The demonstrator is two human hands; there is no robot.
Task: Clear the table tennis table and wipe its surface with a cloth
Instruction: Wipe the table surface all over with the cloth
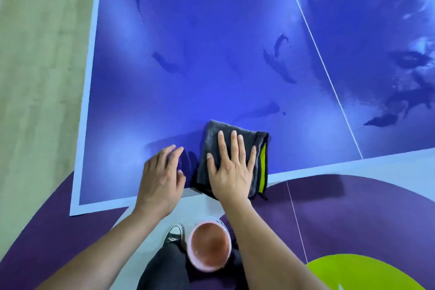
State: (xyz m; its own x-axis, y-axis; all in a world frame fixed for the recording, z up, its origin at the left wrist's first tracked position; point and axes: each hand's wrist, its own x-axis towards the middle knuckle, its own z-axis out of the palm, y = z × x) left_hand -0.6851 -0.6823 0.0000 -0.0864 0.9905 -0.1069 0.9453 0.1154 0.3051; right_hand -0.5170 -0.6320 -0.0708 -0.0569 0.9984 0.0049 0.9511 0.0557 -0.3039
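The blue table tennis table (179,92) fills the upper view, with a white border and a white centre line. Wet streaks and smears mark its surface, heaviest at the right. A folded grey cloth (213,134) with a lime-green inner side lies at the near edge, its lower end hanging over the border. My right hand (231,169) presses flat on the cloth, fingers spread. My left hand (162,178) rests beside it on the bare table near the edge, fingers slightly curled, holding nothing.
A pink bucket (209,246) with water stands on the floor below the table edge, next to my black sneaker (174,234). The floor is purple, pale grey and lime green; pale wooden flooring lies to the left.
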